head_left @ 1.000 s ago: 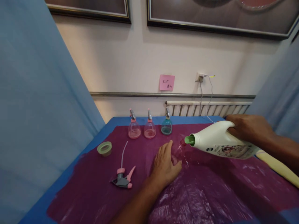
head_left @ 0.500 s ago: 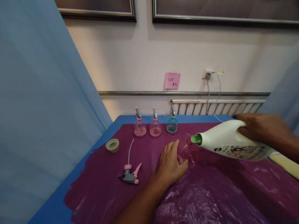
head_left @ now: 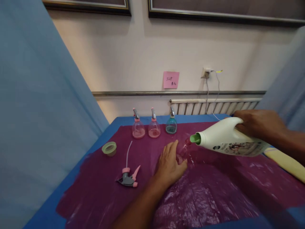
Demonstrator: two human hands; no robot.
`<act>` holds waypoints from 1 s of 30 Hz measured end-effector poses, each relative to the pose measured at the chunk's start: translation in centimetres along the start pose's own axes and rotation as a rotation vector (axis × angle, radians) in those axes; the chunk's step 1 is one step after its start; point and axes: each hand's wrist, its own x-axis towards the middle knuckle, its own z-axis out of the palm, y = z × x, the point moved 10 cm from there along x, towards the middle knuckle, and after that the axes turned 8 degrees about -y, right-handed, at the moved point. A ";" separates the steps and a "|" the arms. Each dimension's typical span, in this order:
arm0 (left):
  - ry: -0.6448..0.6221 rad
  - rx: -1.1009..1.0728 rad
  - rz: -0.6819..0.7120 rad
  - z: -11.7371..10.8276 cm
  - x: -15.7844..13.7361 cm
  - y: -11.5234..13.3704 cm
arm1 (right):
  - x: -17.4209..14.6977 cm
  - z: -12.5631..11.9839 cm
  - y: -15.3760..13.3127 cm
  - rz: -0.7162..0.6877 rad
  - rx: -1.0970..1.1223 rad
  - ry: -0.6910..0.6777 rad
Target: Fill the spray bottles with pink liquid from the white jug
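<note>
My right hand grips the handle of a cream detergent jug, which is tipped almost level with its green spout to the left. The spout meets the mouth of a clear pink spray bottle, tilted toward it. Curled round that bottle's body is my left hand, hiding much of it. I cannot make out liquid flowing. A grey and pink spray head with its tube lies left of my left hand. Beyond it lies a pale green cap, open side up.
Two pink spray bottles and a teal one stand upright at the back. A purple plastic sheet covers the blue table. A yellow item lies at the right. Blue curtains hang at both sides.
The whole view has shifted, so things sit slightly further left and higher. Jug, spray bottle and both hands keep nearly the same arrangement.
</note>
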 end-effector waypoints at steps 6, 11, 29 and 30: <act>0.005 0.007 0.027 0.0 0.3 -0.3 | 0.0 -1.0 0.0 -0.005 -0.007 0.032; 0.000 0.021 0.048 0.0 0.3 -0.2 | 0.0 -1.6 -0.2 -0.041 -0.026 0.095; 0.010 0.024 0.042 -0.1 0.2 0.2 | 0.1 -3.6 -0.8 -0.103 -0.097 0.134; 0.008 0.023 0.040 -0.1 0.2 0.2 | 0.0 -3.6 -0.9 -0.109 -0.098 0.136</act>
